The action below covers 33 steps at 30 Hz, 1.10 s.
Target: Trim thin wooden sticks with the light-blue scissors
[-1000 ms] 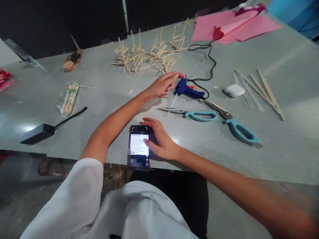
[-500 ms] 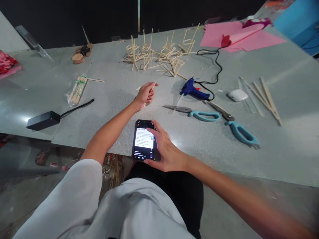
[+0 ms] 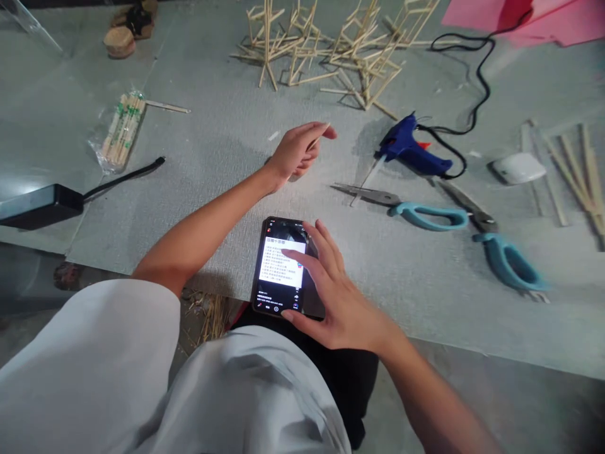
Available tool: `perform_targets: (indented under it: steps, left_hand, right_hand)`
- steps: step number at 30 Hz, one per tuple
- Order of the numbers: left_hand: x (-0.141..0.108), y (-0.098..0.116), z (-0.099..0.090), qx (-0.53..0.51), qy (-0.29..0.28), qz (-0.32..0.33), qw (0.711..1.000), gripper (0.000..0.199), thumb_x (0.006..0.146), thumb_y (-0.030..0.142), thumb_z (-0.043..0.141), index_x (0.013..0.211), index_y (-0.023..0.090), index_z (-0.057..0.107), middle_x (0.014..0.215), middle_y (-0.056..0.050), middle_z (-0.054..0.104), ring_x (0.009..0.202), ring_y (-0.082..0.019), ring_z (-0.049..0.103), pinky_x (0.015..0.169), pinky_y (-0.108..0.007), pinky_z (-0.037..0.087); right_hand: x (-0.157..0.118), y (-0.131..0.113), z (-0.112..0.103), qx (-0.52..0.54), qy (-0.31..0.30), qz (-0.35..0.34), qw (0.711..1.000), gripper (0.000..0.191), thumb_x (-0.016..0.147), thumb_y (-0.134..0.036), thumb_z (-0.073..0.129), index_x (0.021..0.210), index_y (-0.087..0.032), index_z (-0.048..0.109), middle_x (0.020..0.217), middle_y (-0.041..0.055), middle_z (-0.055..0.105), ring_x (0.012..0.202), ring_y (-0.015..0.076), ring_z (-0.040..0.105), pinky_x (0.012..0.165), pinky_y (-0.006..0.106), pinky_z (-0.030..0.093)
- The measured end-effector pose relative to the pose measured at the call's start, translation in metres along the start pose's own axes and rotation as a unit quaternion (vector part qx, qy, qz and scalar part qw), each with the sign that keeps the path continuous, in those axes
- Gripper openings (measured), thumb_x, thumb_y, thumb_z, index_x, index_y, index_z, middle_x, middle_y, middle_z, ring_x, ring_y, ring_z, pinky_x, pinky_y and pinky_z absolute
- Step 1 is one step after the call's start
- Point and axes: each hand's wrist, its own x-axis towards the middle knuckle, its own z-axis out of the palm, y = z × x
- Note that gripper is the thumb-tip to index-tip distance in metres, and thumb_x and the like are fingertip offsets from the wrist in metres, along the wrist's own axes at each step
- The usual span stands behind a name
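Observation:
My left hand (image 3: 299, 153) is closed around a thin wooden stick (image 3: 319, 135), most of which its fingers hide. It rests over the table, beyond the phone. A smartphone (image 3: 282, 268) with a lit page of text lies at the table's near edge, in front of my body. Over its right side is my right hand (image 3: 343, 293), fingers spread. The index fingertip is at the screen, the thumb near the lower edge, and the other fingers by the upper right corner.
Stick frames (image 3: 326, 50) stand at the back. To the right are a blue glue gun (image 3: 409, 145), scissors (image 3: 428, 215), more scissors (image 3: 510, 261), a white case (image 3: 518, 168) and loose sticks (image 3: 574, 170). Left are packaged sticks (image 3: 123, 129) and a black box with a cable (image 3: 45, 205).
The view has tilted down and closer, so the table items sit higher and wider apart. My index finger has shifted down the phone screen. My left hand keeps its stick.

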Motion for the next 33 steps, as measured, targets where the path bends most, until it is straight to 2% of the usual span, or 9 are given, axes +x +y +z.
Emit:
perform_targets:
  steps: [4, 8, 14, 21, 26, 33]
  left_hand:
    - [-0.004, 0.002, 0.002, -0.007, 0.001, -0.028, 1.0, 0.024, 0.099, 0.04, 0.059, 0.092, 0.017, 0.064, 0.053, 0.005, 0.026, 0.042, -0.003, 0.021, 0.041, -0.018, 0.011]
    - [-0.006, 0.003, 0.002, -0.001, 0.009, -0.047, 0.999, 0.024, 0.099, 0.038, 0.059, 0.101, 0.015, 0.065, 0.055, 0.005, 0.03, 0.044, -0.005, 0.031, 0.045, -0.018, 0.02]
    - [-0.006, 0.004, 0.002, 0.0, 0.001, -0.044, 0.999, 0.023, 0.099, 0.038, 0.059, 0.096, 0.015, 0.063, 0.056, 0.006, 0.025, 0.042, -0.003, 0.023, 0.043, -0.018, 0.015]
    - [-0.01, 0.006, 0.006, 0.039, 0.003, -0.022, 0.999, 0.024, 0.099, 0.037, 0.06, 0.094, 0.014, 0.063, 0.055, 0.005, 0.026, 0.044, -0.004, 0.025, 0.044, -0.018, 0.016]
    - [-0.015, 0.008, 0.011, 0.077, -0.009, 0.001, 0.997, 0.026, 0.102, 0.033, 0.057, 0.085, 0.014, 0.061, 0.053, 0.006, 0.024, 0.045, -0.002, 0.014, 0.042, -0.018, 0.007]
    - [-0.014, 0.007, 0.008, 0.128, -0.022, 0.036, 0.991, 0.035, 0.1, 0.042, 0.059, 0.078, 0.015, 0.061, 0.055, 0.005, 0.026, 0.046, -0.003, 0.019, 0.042, -0.019, 0.012]
  right_hand:
    - [0.001, 0.001, 0.002, -0.008, -0.005, -0.008, 1.0, 0.091, 0.086, -0.049, 0.07, 0.159, -0.03, 0.019, 0.173, 0.0121, -0.002, 0.158, 0.0432, -0.008, 0.119, 0.078, 0.019]
    - [0.002, 0.002, 0.004, -0.01, 0.008, -0.004, 1.0, 0.084, 0.09, -0.043, 0.066, 0.158, -0.03, 0.018, 0.173, 0.0125, 0.002, 0.159, 0.0406, -0.004, 0.12, 0.076, 0.02]
    - [0.001, 0.001, 0.005, -0.005, 0.025, -0.001, 1.0, 0.08, 0.092, -0.04, 0.065, 0.157, -0.028, 0.021, 0.172, 0.0141, 0.007, 0.16, 0.0376, -0.001, 0.123, 0.071, 0.02]
    - [0.002, 0.002, 0.002, 0.026, 0.034, 0.004, 0.999, 0.082, 0.09, -0.036, 0.063, 0.157, -0.028, 0.017, 0.172, 0.0139, 0.011, 0.159, 0.0387, 0.003, 0.123, 0.072, 0.019]
    - [0.001, 0.002, 0.002, 0.028, 0.038, -0.003, 0.999, 0.081, 0.088, -0.032, 0.063, 0.157, -0.026, 0.02, 0.171, 0.0138, 0.013, 0.159, 0.0383, 0.003, 0.124, 0.07, 0.018]
    - [0.001, 0.003, 0.004, 0.035, 0.055, 0.007, 0.998, 0.074, 0.093, -0.024, 0.056, 0.157, -0.027, 0.02, 0.17, 0.013, 0.016, 0.16, 0.0352, 0.005, 0.125, 0.068, 0.02]
